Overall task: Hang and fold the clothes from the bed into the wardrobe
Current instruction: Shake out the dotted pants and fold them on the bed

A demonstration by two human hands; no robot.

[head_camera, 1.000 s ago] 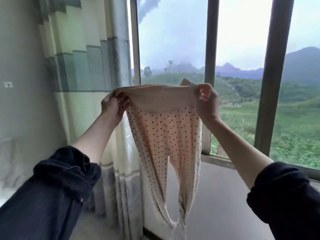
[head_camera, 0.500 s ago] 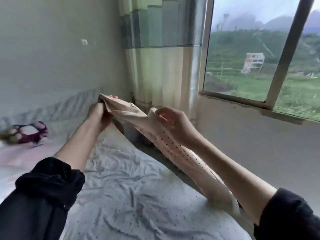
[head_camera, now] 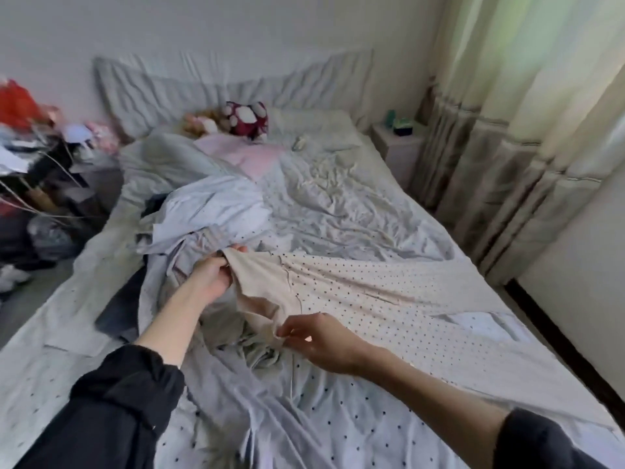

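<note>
The pale peach cotton leggings with small dark dots (head_camera: 389, 292) are lying spread across the grey dotted bed sheet (head_camera: 355, 418), legs stretching toward the striped curtain (head_camera: 507, 164). The left hand (head_camera: 211, 277) is grasping the far end of the waistband. The right hand (head_camera: 321, 340) is pinching the near end, just beside the crumpled clothes pile (head_camera: 209, 225).

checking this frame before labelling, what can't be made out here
- Wardrobe: not in the head view at all.
- Trousers: leg ends blend into the sheet at right.
- Right hand: fingers' hold on the waistband is partly hidden by the hand.
- Clutter, left edge: blurred and cut off.
- Nightstand items: too small.
</note>
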